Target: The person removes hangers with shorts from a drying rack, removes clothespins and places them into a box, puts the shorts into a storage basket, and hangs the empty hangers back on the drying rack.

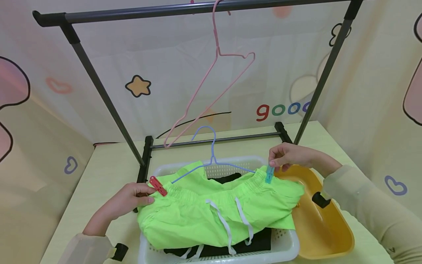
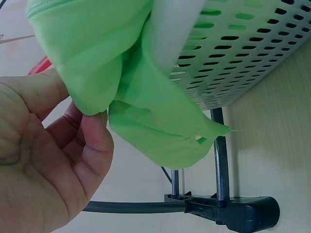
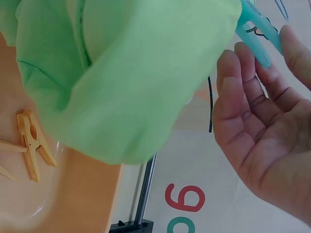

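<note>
Neon-green shorts (image 1: 197, 220) lie over a white basket (image 1: 291, 245). Left hand (image 1: 128, 200) pinches one side, near a red clothespin (image 1: 158, 186); right hand (image 1: 291, 157), well apart, pinches a teal clothespin (image 1: 270, 175) at the waistband. Blue hanger (image 1: 212, 148) tucked in. Looks like the clipping step, imo; next probably calls for letting go of that teal one gently.

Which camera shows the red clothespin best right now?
The head view: the red clothespin shows nearly whole, on the waistband of the green shorts, by the left hand. The left wrist view shows only a red sliver, mostly hidden by the hand and shorts; the right wrist view does not show it.
</note>
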Tool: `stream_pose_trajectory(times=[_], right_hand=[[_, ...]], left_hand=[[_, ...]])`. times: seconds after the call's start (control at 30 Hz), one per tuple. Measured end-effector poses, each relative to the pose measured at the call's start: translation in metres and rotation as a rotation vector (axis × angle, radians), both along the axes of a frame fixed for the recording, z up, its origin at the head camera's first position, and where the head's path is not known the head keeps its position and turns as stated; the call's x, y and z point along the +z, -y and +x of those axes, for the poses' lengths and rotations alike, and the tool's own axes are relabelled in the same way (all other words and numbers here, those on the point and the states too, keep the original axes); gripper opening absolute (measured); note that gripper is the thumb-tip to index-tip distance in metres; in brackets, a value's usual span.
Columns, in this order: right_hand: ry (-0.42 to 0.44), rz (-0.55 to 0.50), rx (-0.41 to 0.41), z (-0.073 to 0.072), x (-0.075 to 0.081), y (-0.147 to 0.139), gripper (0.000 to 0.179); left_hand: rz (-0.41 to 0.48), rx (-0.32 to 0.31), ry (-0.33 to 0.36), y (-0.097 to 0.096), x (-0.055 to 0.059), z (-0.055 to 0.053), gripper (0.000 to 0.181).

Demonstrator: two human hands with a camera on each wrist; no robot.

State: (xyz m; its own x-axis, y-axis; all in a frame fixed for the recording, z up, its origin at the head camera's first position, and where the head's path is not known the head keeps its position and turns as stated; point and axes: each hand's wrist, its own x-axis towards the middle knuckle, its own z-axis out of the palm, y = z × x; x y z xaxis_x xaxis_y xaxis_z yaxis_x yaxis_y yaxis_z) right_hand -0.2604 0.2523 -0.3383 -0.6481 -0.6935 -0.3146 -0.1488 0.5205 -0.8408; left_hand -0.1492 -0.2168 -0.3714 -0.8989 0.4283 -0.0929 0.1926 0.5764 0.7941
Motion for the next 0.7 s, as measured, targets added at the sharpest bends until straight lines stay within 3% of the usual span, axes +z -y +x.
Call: stream_pose_trajectory(times=[0.4,0.7], right_hand=[[-0.074,-0.011,-0.005,-0.001,-0.001,-0.003,0.025],[-0.083,-0.035,-0.059,-0.003,0.001,-0.025,0.024]], left_hand=[[0.006,-0.007,0.013,0.000,0.000,-0.001,0.029],[-0.009,0.001,0.020,0.003,-0.002,0.000,0.031]])
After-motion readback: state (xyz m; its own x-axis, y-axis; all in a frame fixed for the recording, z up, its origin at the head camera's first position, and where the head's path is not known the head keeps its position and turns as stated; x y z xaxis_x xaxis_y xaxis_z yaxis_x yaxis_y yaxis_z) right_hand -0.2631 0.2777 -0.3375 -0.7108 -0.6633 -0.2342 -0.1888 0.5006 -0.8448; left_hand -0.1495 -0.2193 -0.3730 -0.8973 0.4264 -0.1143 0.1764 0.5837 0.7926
